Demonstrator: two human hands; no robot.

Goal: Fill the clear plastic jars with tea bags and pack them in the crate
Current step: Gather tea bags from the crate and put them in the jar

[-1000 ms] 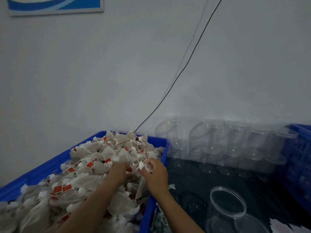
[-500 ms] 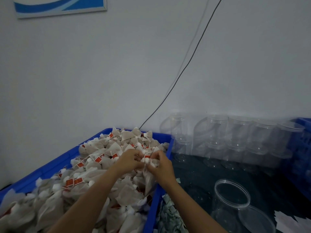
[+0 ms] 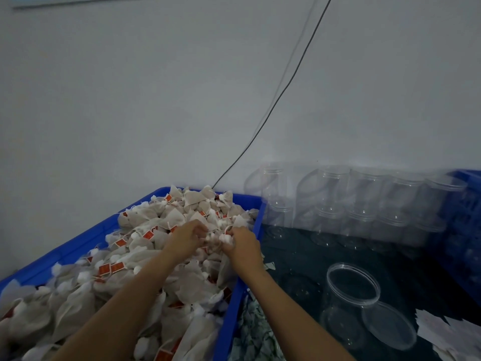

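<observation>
A blue bin point(image 3: 109, 227) at the left is heaped with pale pyramid tea bags point(image 3: 156, 225) carrying red tags. Both hands are in the heap near its right rim. My left hand point(image 3: 186, 237) has its fingers curled into the bags, and my right hand point(image 3: 240, 246) grips a small bunch of tea bags by their tops. An open clear plastic jar point(image 3: 351, 290) stands on the dark table at the lower right, with its clear lid point(image 3: 390, 327) lying beside it.
Two stacked rows of empty clear jars point(image 3: 364, 204) line the wall behind the table point(image 3: 299, 251). A blue crate point(image 3: 466, 217) stands at the far right. White paper slips point(image 3: 447, 332) lie at the lower right. A black cable point(image 3: 286, 87) hangs down the wall.
My hands have drawn closer together in the heap and gathered tea bags between them. The camera has tilted slightly, shifting the scene down and right.
</observation>
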